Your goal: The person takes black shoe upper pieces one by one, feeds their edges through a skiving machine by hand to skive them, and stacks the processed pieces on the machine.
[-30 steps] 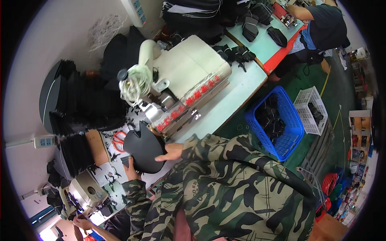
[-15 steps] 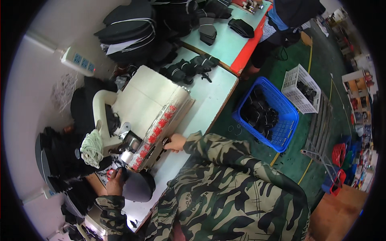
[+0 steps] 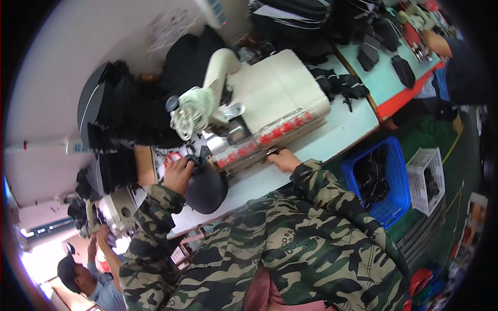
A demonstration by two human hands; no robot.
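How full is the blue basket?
Partly full: dark pieces lie inside the blue basket, and bare blue wall shows beside them.

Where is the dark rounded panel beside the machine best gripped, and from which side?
Probably the dark panel is best pinched at its rounded near edge, from the person's side: that edge lies uncovered over the pale table, while the left hand covers the upper left corner and the sewing machine crowds the far end.

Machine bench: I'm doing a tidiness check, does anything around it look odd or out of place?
Mildly: pale cord hangs in untidy loops at the cream machine, and scribble-like marks cover a patch of the wall. The black piece by the left hand shows no obvious damage.
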